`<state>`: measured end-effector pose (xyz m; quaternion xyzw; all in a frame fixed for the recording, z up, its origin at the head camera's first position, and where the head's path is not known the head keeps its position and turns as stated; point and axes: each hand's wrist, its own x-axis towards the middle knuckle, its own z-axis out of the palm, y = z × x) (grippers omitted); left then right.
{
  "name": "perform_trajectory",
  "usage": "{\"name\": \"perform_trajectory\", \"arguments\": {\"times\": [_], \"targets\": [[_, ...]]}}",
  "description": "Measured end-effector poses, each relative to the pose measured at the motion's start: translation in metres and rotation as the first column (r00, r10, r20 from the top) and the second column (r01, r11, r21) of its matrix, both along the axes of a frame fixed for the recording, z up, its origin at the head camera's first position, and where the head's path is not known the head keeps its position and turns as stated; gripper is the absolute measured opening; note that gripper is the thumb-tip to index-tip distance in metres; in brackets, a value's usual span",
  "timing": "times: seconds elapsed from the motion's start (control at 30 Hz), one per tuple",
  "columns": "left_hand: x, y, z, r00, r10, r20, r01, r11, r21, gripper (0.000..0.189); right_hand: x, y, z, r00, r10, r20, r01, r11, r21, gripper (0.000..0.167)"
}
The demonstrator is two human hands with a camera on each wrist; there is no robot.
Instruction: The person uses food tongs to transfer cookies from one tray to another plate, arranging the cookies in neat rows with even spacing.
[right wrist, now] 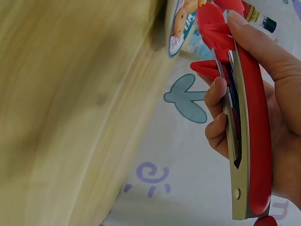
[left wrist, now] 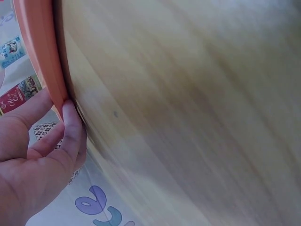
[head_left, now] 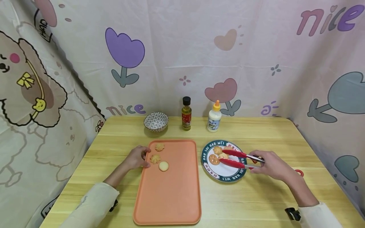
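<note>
My left hand (head_left: 138,157) pinches the left edge of an orange tray (head_left: 171,196), thumb on one side and fingers on the other, as the left wrist view shows at the tray rim (left wrist: 43,44). On the tray lie two swirled cookies (head_left: 155,159) and a round pale cracker (head_left: 163,166). My right hand (head_left: 272,165) grips red-tipped metal tongs (head_left: 235,154), their tips spread over a plate (head_left: 225,172) with a green lettered rim. Several cookies sit on it, including a pretzel-shaped one (head_left: 214,159). In the right wrist view, fingers wrap the tongs' red handle (right wrist: 256,132).
Behind the tray stand a small patterned bowl (head_left: 156,122), a dark-capped oil bottle (head_left: 186,114) and a white squeeze bottle (head_left: 214,117) with an orange tip. Everything rests on a wooden table (head_left: 273,133) with printed cloth hanging behind and at both sides.
</note>
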<state>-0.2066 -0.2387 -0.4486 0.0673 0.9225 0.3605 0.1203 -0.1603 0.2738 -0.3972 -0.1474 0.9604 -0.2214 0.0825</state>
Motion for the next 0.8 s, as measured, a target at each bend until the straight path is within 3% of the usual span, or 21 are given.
{"name": "perform_trajectory", "arguments": {"times": [0.47,0.8], "targets": [[-0.0006,0.0005,0.0012,1.000,0.005,0.006,-0.005,1.000,0.013,0.060,0.0031,0.0038,-0.0105,1.000,0.001,-0.014,0.000,1.000,0.018,0.057],[-0.0006,-0.0001,0.0011,1.000,-0.004,-0.011,0.005,1.000,0.010,0.059,-0.0011,-0.0021,-0.0018,1.000,0.007,-0.017,-0.007,1.000,0.022,0.062]]}}
